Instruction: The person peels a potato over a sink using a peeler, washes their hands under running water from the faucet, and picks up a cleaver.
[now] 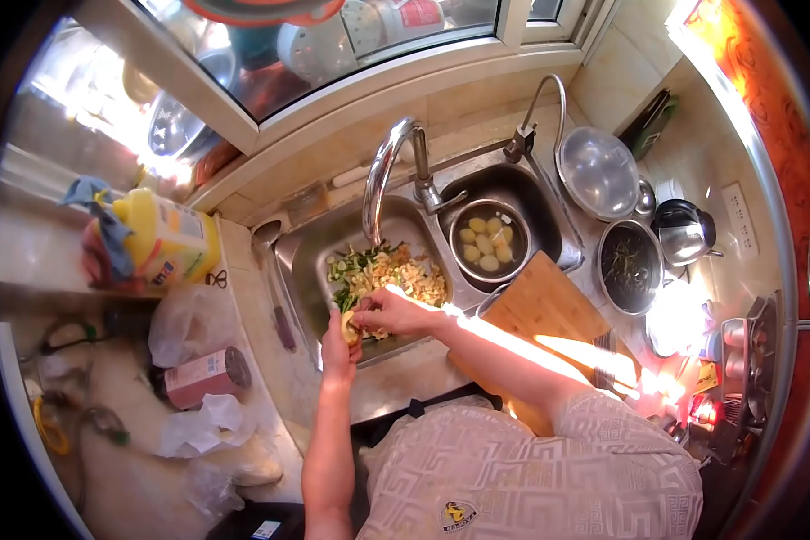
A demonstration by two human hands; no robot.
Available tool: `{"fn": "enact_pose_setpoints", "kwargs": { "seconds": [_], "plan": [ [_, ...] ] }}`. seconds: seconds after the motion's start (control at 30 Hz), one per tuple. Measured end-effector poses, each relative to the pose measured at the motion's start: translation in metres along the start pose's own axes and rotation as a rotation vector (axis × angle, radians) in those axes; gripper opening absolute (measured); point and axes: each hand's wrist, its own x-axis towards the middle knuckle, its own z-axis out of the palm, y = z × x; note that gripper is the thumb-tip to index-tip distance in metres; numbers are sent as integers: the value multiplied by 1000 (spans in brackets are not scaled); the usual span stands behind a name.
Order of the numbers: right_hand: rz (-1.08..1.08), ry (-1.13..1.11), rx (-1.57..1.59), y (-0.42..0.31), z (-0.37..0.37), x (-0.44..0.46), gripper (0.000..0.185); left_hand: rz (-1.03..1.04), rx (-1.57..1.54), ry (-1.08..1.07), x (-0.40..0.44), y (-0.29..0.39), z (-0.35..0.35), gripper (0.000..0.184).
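My left hand is closed around a yellowish potato above the near edge of the left sink basin. My right hand is closed right beside the potato, its fingertips against it; whatever it grips, if anything, is too small to make out. Beneath both hands, a heap of peelings and green vegetable scraps lies in the left basin. In the right basin stands a metal bowl holding several pale peeled potatoes in water.
A chrome faucet arches over the left basin. A wooden cutting board lies at the right basin's near edge. Further right are a pot with dark greens and a metal bowl. A ladle, yellow jug and plastic bags sit left.
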Motion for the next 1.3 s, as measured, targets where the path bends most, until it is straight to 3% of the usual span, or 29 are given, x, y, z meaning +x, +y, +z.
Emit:
{"fn": "enact_pose_setpoints", "kwargs": {
  "seconds": [0.03,0.07,0.13,0.2,0.23,0.3,0.4,0.5,0.53,0.6,0.63,0.7,0.77,0.83,0.87,0.97,1.0,1.07,1.1,1.13,1.2,1.23,1.27,1.3],
  "plan": [
    [-49,42,426,29,0,17,26,-20,-57,-39,-2,1,-1,49],
    [-61,44,543,30,-4,12,29,-80,-120,-218,0,3,-14,51],
    [-78,41,657,30,-7,11,33,-94,-154,-185,0,-1,-20,52],
    [-58,78,271,35,-1,14,31,-77,-127,-125,-5,-2,-17,59],
    [-88,44,306,29,3,9,24,-82,-124,-127,-8,-3,-10,59],
    [-321,-12,-116,27,4,7,30,30,-32,0,-12,-1,1,59],
    [-266,0,-162,9,11,1,30,10,65,102,-7,-3,-3,55],
    [-350,11,-262,15,5,9,31,-6,84,20,-2,-3,-6,53],
    [-296,-38,-112,12,2,9,31,-8,89,20,-3,1,-6,53],
    [-144,-96,227,7,-4,6,28,-192,-125,-253,-9,12,-8,49],
    [-117,-88,389,17,-2,14,23,-194,-125,-251,-5,13,-14,49],
    [-111,66,709,40,-5,25,21,-187,-318,-436,6,11,-32,46],
    [-123,116,707,41,-5,25,23,-145,-374,-490,6,21,-27,51],
    [-142,79,365,43,2,22,27,-137,-196,-119,0,24,-17,56],
    [-277,136,221,42,8,22,32,-152,-142,-104,-2,27,-14,58],
    [-496,16,-147,27,1,14,47,-76,53,-190,5,23,-11,56],
    [-498,19,-143,25,3,12,47,32,71,-94,10,14,-2,54],
    [-511,49,-188,21,4,12,42,52,97,-40,12,12,3,51],
    [-394,25,-70,20,2,11,41,72,116,15,14,11,5,49],
    [-410,11,-43,21,0,11,36,65,122,14,17,9,0,49],
    [-426,4,-15,26,-14,14,31,-125,-99,-423,27,12,-24,45],
    [-301,28,230,36,-23,18,24,-220,-215,-636,28,12,-33,44],
    [-176,47,469,39,-29,21,22,-254,-179,-683,24,14,-35,43],
    [-181,43,470,43,-31,23,22,-250,-175,-680,23,15,-34,43]
  ]
}}
